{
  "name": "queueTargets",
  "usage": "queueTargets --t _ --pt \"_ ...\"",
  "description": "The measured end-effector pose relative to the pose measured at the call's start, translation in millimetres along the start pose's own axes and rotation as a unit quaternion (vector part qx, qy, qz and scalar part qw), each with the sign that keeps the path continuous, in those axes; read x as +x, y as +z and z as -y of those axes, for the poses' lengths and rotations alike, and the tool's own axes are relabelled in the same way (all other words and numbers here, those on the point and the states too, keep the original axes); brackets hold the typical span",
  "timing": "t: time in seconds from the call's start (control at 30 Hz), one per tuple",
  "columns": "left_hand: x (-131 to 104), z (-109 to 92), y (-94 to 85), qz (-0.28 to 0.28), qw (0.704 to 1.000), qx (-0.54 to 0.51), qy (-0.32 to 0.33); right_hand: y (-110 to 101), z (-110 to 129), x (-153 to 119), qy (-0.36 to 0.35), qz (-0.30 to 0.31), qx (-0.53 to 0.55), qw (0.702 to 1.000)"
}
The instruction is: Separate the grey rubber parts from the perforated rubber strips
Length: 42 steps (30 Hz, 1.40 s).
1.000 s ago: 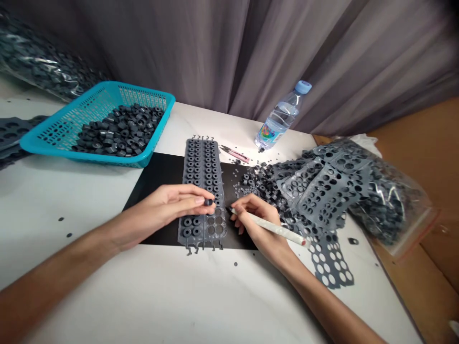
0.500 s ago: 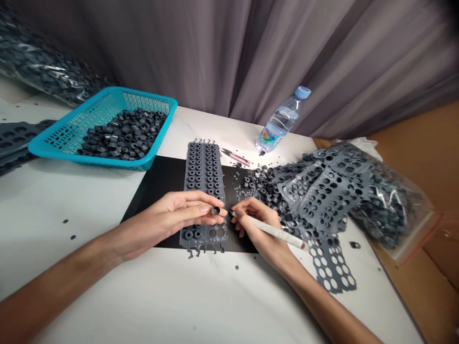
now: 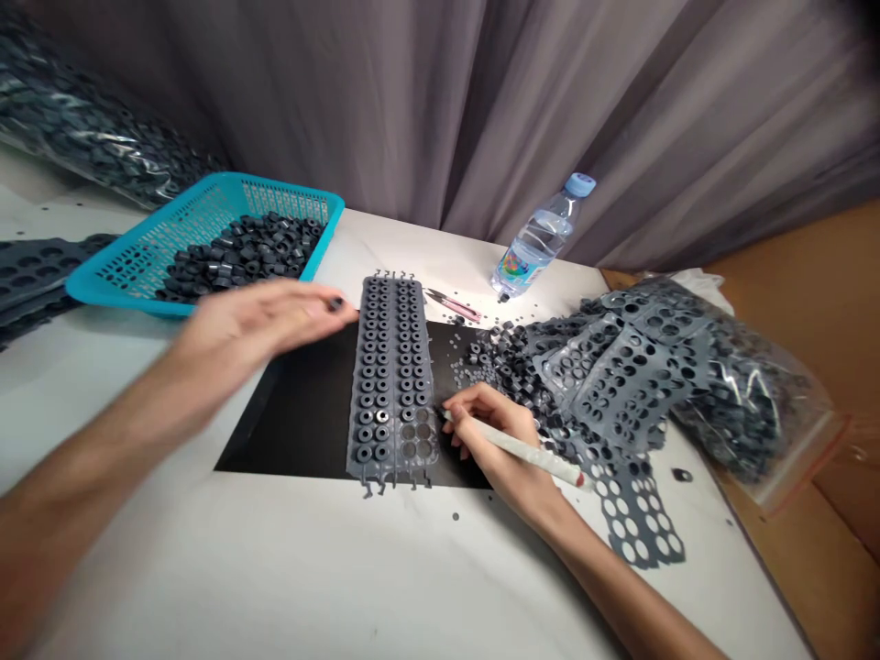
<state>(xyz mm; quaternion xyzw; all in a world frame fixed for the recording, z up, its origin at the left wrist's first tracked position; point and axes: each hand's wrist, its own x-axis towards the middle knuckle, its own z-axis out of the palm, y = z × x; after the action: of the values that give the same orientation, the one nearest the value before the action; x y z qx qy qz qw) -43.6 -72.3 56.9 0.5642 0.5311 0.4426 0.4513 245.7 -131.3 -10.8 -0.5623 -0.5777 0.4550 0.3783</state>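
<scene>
Pinched together, the fingertip grip of the left hand [image 3: 271, 312] is clamped on a small dark-grey rubber ring [image 3: 335, 303], just beside the upper left edge of a long grey moulded rubber sheet [image 3: 393, 367]. This hand is blurred and covers the near right corner of a teal perforated plastic basket [image 3: 103, 291], which holds a heap of dark cylindrical rings [image 3: 244, 252]. The right hand [image 3: 495, 431] has its grip closed around a slim white marbled pen-like tool [image 3: 522, 447] with a dark tip and a reddish end, the tip near the sheet's right edge.

The sheet lies lengthwise on a flat black mat [image 3: 289, 417] upon the white desk [image 3: 275, 568]. Paired columns of upright rings fill most of it, while flat round seats show at its near right corner. Beyond the mat's far edge lie pink-handled snips [image 3: 457, 306], with a clear water bottle [image 3: 536, 238] standing farther back. To the right, loose rings [image 3: 509, 357] are piled against perforated grey rubber sheets [image 3: 619, 385], beside a clear plastic bag [image 3: 756, 422] of dark pieces.
</scene>
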Motion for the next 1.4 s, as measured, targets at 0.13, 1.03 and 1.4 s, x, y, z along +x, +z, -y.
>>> queueTargets --t 0.13,1.03,1.4 --pt "23.1 18.2 -55.3 -0.196 0.927 0.287 0.138 4.9 3.7 -4.5 -0.003 0.038 0.018 0.999" --pt "-31.9 35.1 62.3 0.231 0.865 0.333 0.297 12.7 16.0 -5.0 -0.041 0.06 -0.054 0.996" --pt "-5.4 14.6 31.8 0.086 0.977 -0.164 -0.107 9.6 12.3 -3.0 0.028 0.038 0.075 0.996"
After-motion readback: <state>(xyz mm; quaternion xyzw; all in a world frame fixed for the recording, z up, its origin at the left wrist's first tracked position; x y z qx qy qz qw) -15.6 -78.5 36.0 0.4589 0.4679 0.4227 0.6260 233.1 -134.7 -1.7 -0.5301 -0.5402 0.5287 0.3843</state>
